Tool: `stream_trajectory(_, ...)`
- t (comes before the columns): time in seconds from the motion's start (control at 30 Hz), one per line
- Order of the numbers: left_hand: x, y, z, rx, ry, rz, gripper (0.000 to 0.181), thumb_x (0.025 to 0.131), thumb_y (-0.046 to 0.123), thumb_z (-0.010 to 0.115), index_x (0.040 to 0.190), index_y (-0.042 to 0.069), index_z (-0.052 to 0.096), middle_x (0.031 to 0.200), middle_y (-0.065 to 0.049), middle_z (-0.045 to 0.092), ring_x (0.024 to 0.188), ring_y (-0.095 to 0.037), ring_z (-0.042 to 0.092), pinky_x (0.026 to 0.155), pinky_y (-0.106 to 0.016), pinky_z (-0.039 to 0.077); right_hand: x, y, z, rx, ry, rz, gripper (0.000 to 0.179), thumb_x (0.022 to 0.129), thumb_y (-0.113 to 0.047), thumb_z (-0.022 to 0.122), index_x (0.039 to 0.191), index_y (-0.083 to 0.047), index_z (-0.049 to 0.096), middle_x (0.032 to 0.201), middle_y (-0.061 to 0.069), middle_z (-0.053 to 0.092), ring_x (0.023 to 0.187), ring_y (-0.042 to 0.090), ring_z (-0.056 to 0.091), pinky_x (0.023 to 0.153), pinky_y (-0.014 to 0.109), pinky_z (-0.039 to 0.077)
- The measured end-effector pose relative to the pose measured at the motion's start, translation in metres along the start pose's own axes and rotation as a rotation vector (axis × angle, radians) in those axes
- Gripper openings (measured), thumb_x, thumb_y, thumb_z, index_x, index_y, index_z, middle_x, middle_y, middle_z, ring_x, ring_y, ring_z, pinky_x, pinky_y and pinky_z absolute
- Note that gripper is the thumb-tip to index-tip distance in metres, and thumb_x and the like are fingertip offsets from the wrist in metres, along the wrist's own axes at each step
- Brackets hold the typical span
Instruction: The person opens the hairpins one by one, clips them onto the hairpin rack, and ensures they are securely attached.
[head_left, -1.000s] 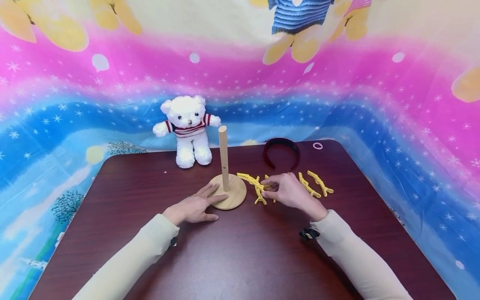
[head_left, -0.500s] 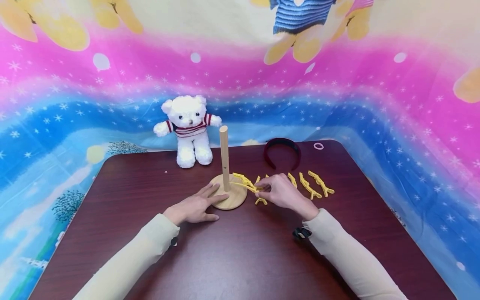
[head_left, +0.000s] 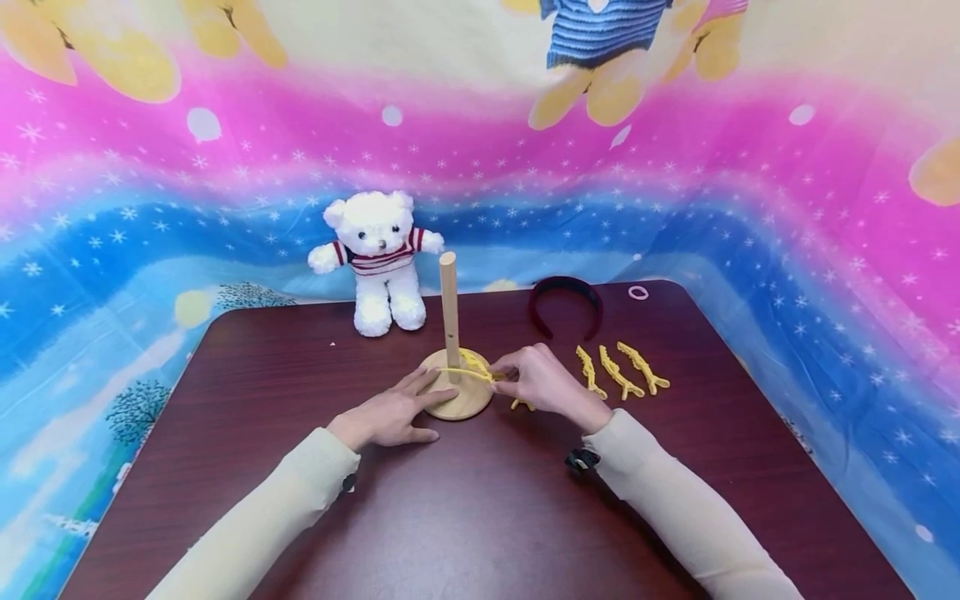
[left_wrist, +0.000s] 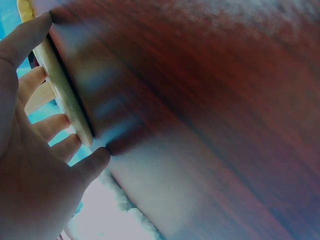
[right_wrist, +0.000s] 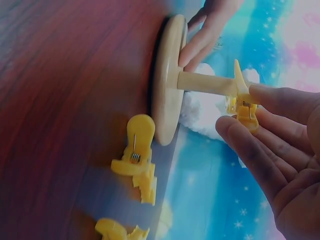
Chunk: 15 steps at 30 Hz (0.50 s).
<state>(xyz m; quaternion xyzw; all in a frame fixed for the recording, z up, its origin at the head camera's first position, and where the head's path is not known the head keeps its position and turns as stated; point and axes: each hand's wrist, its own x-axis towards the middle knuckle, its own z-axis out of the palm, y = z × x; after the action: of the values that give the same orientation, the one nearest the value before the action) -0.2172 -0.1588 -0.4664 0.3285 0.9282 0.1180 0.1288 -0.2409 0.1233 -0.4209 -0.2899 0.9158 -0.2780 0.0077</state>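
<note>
I see the left hand [head_left: 381,415] spread on the round wooden base [head_left: 467,405], the right hand [head_left: 546,380] pinching a yellow alligator clip [right_wrist: 243,101] near the post [head_left: 449,307].

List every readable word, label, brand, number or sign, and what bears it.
None can be read: no text shows on the yellow plastic clips, pale wooden stand, white plush bear or dark red headband.
The pink-and-blue backdrop cloth shows only pictures and patterns.
Any marking on the black wrist devices is too small to read.
</note>
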Motion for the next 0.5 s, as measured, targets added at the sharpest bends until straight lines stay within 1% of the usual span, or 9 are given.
stream_trajectory(0.13,0.0,0.0,0.0,0.005,0.001,0.001,0.073,0.092,0.044,0.069,0.156,0.032,0.035,0.167,-0.018,0.017,0.155,-0.038,0.012,0.117,-0.055,0.035,0.006,-0.003,0.003,-0.031,0.007,-0.02,0.019,0.085,-0.019,0.08,0.103,-0.015,0.08,0.09,-0.001,0.079,0.052,-0.001,0.056,0.051,0.019,0.049)
stream_trajectory(0.27,0.001,0.001,0.0,0.009,0.001,-0.002,0.073,0.092,0.045,0.069,0.156,0.033,0.035,0.167,-0.018,0.017,0.155,-0.039,0.013,0.117,-0.054,0.034,0.01,-0.006,0.005,-0.054,0.009,-0.012,0.019,0.085,-0.019,0.08,0.103,-0.014,0.08,0.088,-0.001,0.078,0.05,0.001,0.054,0.048,0.021,0.047)
stream_trajectory(0.37,0.001,0.001,0.0,0.01,-0.001,-0.003,0.074,0.092,0.045,0.069,0.156,0.032,0.034,0.167,-0.017,0.017,0.155,-0.038,0.012,0.117,-0.054,0.034,0.012,-0.007,0.006,-0.059,0.005,-0.004,0.018,0.085,-0.018,0.08,0.103,-0.014,0.08,0.085,-0.001,0.078,0.045,0.003,0.053,0.045,0.022,0.046)
stream_trajectory(0.5,0.001,0.002,-0.001,0.008,-0.007,-0.001,0.074,0.092,0.044,0.069,0.156,0.032,0.034,0.167,-0.018,0.016,0.155,-0.038,0.012,0.118,-0.054,0.033,0.015,-0.006,0.009,-0.071,0.005,-0.014,0.018,0.087,-0.019,0.078,0.104,-0.015,0.08,0.088,-0.001,0.078,0.047,0.001,0.053,0.046,0.021,0.045)
